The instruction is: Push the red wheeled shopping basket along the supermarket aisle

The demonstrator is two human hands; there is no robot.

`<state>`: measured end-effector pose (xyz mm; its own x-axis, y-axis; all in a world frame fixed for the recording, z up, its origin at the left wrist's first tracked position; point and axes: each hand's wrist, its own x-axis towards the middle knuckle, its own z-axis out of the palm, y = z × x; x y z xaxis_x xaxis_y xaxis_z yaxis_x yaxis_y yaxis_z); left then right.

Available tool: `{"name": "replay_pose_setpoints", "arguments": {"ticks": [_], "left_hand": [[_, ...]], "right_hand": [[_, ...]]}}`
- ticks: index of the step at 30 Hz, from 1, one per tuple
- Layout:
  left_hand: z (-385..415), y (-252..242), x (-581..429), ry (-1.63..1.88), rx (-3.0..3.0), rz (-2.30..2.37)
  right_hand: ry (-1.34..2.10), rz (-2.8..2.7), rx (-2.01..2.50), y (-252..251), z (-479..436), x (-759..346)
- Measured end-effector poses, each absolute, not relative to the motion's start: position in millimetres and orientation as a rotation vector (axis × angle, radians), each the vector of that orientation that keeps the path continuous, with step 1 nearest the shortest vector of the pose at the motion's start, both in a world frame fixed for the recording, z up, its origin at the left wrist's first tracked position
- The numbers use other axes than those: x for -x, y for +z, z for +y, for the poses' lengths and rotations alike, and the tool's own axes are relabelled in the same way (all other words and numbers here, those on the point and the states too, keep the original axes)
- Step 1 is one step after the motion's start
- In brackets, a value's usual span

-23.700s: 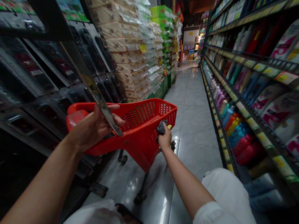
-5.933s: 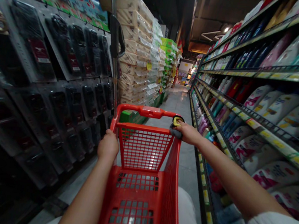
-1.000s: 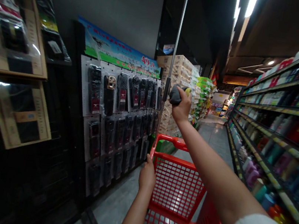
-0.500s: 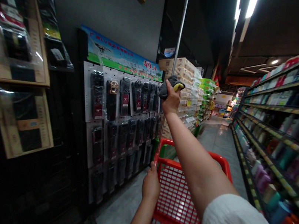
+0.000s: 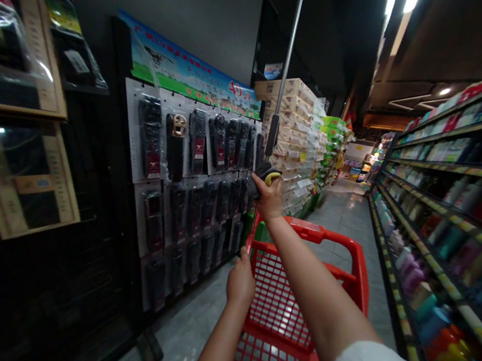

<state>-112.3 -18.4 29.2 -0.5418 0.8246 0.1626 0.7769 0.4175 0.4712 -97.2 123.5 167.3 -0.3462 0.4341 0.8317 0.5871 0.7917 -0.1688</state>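
Observation:
My left hand (image 5: pixel 241 277) is closed on the left rim of a red plastic shopping cart (image 5: pixel 294 309) in a shop aisle. My right hand (image 5: pixel 268 195) reaches forward above the cart and grips a dark grey cloth with a yellow patch (image 5: pixel 263 178). The cloth presses against a thin metal pole (image 5: pixel 284 78) that rises from the cart's left front corner toward the ceiling. A dark grip sleeve (image 5: pixel 272 135) sits on the pole just above the cloth.
A display board of dark packaged items (image 5: pixel 196 180) hangs close on the left, with framed boxes (image 5: pixel 11 170) nearer me. Stacked tissue packs (image 5: pixel 293 134) stand further down. Shelves of bottles (image 5: pixel 450 236) line the right. Grey tiled floor (image 5: pixel 349 215) runs ahead.
My right hand has slid the cloth down the pole, from well above the display board's middle to just above the cart handle. My left hand has stayed on the cart rim.

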Motion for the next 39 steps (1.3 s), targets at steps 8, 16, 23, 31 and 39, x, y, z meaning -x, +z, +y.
{"name": "replay_pose_setpoints", "arguments": {"ticks": [8, 16, 23, 31, 39], "left_hand": [[-17, 30, 112, 0.821, -1.441, 2.557], [-15, 33, 109, 0.906, -1.373, 2.56], [-15, 32, 111, 0.972, -1.366, 2.509], [-16, 33, 108, 0.933, -1.446, 2.601], [-10, 34, 107, 0.855, -1.469, 2.613]], "right_hand": [[-0.073, -2.274, 0.579, 89, 125, 72], [-0.078, -2.807, 0.449, 89, 113, 39], [-0.188, -2.945, 0.461, 100, 78, 9], [-0.117, -2.629, 1.128, 79, 98, -61], [-0.157, -2.572, 1.101, 70, 77, 35]]}}
